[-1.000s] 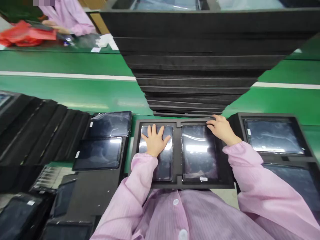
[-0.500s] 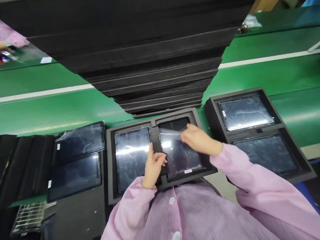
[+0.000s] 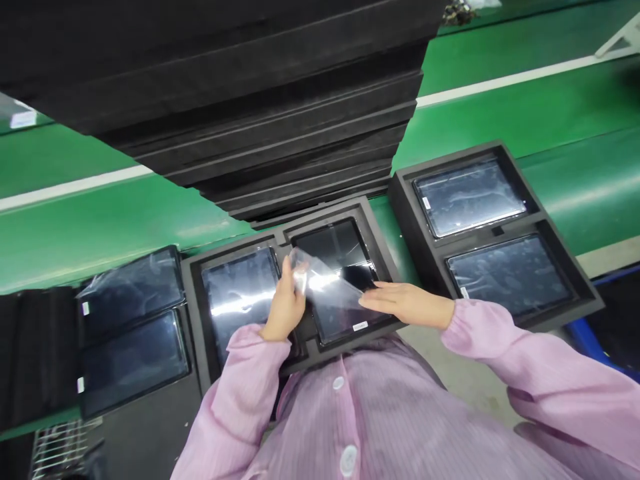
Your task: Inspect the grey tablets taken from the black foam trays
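In front of me a black foam tray (image 3: 373,223) holds two tablets side by side. A clear film (image 3: 325,283) is partly lifted off the right tablet (image 3: 333,240), baring the upper part of its dark screen. My left hand (image 3: 287,300) is closed on the film's upper left end, between the two tablets. My right hand (image 3: 400,301) lies with fingers stretched out at the right tablet's lower right side, fingertips touching the film's edge. A white label (image 3: 360,327) shows near that tablet's bottom edge. The left tablet (image 3: 240,283) has its film on.
A tall stack of black foam trays (image 3: 280,113) rises just beyond. To the right stands another foam tray (image 3: 440,257) with two film-covered tablets. Two more tablets (image 3: 135,360) lie at left, beside black foam (image 3: 37,353). A green bench surface (image 3: 500,140) runs behind.
My right hand has drawn the film down from the right tablet's top toward its lower right side. My left hand has moved up and taken hold of the film. The view has shifted right.
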A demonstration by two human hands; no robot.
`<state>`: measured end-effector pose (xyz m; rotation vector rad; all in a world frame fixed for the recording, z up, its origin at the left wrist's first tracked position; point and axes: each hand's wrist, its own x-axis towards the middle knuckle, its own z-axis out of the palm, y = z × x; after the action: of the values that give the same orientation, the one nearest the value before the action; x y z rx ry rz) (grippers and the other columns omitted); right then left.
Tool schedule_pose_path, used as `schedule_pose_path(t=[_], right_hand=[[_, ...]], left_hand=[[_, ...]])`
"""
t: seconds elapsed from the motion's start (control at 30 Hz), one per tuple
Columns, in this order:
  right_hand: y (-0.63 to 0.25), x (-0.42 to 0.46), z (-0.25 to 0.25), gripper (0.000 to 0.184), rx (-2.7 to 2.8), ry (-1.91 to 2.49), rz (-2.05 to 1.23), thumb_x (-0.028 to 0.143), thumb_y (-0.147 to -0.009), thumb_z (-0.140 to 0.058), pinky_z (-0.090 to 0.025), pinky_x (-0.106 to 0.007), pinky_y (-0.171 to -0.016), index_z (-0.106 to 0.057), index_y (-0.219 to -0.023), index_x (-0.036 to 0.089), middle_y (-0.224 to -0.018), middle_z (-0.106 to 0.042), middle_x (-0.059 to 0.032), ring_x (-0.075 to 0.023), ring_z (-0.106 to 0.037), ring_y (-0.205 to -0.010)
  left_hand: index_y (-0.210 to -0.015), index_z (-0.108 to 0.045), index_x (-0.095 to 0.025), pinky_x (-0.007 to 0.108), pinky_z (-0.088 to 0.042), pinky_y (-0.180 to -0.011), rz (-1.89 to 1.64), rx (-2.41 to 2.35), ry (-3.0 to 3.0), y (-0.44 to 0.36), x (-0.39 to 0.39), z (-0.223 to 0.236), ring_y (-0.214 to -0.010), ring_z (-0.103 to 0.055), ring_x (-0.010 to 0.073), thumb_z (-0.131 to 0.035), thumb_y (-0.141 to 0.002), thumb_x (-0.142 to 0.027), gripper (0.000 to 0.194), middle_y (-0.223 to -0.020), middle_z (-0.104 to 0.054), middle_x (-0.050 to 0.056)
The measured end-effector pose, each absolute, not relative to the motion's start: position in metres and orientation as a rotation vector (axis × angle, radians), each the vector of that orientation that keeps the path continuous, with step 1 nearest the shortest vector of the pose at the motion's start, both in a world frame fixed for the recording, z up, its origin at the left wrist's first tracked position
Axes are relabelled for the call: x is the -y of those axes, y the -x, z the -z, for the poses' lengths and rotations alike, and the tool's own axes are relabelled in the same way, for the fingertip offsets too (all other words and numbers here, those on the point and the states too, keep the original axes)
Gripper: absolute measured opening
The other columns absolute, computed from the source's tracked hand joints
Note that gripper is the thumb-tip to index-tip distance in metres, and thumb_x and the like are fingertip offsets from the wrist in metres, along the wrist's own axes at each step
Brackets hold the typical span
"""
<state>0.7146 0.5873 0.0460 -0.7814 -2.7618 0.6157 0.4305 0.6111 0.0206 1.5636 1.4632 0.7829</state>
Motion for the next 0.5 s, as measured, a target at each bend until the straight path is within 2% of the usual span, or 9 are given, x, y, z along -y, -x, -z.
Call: schedule_pose_path(t=[0.07, 0.13, 0.2, 0.27, 0.33, 0.4, 0.5], right_hand=[[-0.708, -0.596, -0.051, 0.053, 2.788, 0.81, -0.497, -0.005, -0.081, -0.043, -0.038, -0.044, -0.105, -0.054, -0.124, 0.024, -0.134, -0.052, -0.008, -0.0184, -0.042, -0.128], [-0.7, -0.61, -0.056, 0.038, 2.757, 0.855, -0.395, -0.001, -0.081, -0.052, -0.029, -0.055, -0.107, -0.065, -0.105, 0.025, -0.14, -0.046, -0.006, -0.0253, -0.033, -0.134], [-0.69, -0.628, -0.057, 0.019, 2.668, 0.901, -0.415, 0.005, -0.078, -0.061, -0.022, -0.058, -0.109, -0.069, -0.077, 0.022, -0.139, -0.047, -0.0037, -0.0293, -0.031, -0.135], [-0.68, -0.646, -0.054, 0.016, 2.507, 0.998, -0.578, 0.012, -0.075, -0.068, -0.026, -0.055, -0.109, -0.067, -0.062, 0.02, -0.132, -0.055, -0.0045, -0.0305, -0.037, -0.131], [-0.672, -0.662, -0.051, 0.014, 2.191, 1.197, -0.834, 0.02, -0.076, -0.069, -0.036, -0.048, -0.104, -0.067, -0.062, 0.019, -0.116, -0.065, -0.006, -0.0276, -0.05, -0.12], [-0.67, -0.675, -0.051, 0.019, 1.849, 1.377, -1.002, 0.029, -0.082, -0.062, -0.044, -0.042, -0.096, -0.067, -0.068, 0.019, -0.101, -0.07, -0.0066, -0.0234, -0.06, -0.105], [-0.679, -0.682, -0.063, 0.05, 1.573, 1.489, -1.191, 0.043, -0.096, -0.028, -0.052, -0.035, -0.08, -0.066, -0.086, 0.015, -0.094, -0.071, -0.0106, -0.0192, -0.067, -0.086]], left_hand=[[-0.144, -0.011, -0.014, 0.048, -0.033, -0.106, -0.715, -1.422, -1.844, -0.426, -0.623, -0.013, -0.122, -0.051, 0.0205, -0.039, -0.068, -0.005, 0.082, -0.118, -0.065, 0.01], [-0.145, -0.005, -0.012, 0.048, -0.034, -0.105, -0.666, -1.358, -1.968, -0.418, -0.63, -0.009, -0.122, -0.051, 0.0188, -0.035, -0.066, -0.003, 0.085, -0.117, -0.066, 0.009], [-0.145, -0.009, -0.014, 0.046, -0.035, -0.106, -0.618, -1.323, -1.979, -0.411, -0.633, -0.009, -0.123, -0.05, 0.0172, -0.033, -0.066, -0.003, 0.084, -0.119, -0.065, 0.007], [-0.143, -0.019, -0.017, 0.044, -0.034, -0.107, -0.574, -1.315, -1.923, -0.407, -0.634, -0.011, -0.124, -0.049, 0.0162, -0.034, -0.065, -0.004, 0.081, -0.119, -0.065, 0.004], [-0.141, -0.027, -0.018, 0.042, -0.034, -0.108, -0.563, -1.332, -1.835, -0.404, -0.637, -0.013, -0.123, -0.05, 0.0163, -0.035, -0.064, -0.005, 0.078, -0.116, -0.067, 0.003], [-0.139, -0.032, -0.017, 0.043, -0.034, -0.108, -0.583, -1.333, -1.754, -0.403, -0.642, -0.015, -0.121, -0.052, 0.0173, -0.036, -0.063, -0.005, 0.077, -0.113, -0.069, 0.003], [-0.132, -0.044, -0.017, 0.046, -0.037, -0.106, -0.594, -1.3, -1.723, -0.402, -0.648, -0.016, -0.118, -0.055, 0.0195, -0.035, -0.061, -0.003, 0.073, -0.106, -0.071, 0.004]])
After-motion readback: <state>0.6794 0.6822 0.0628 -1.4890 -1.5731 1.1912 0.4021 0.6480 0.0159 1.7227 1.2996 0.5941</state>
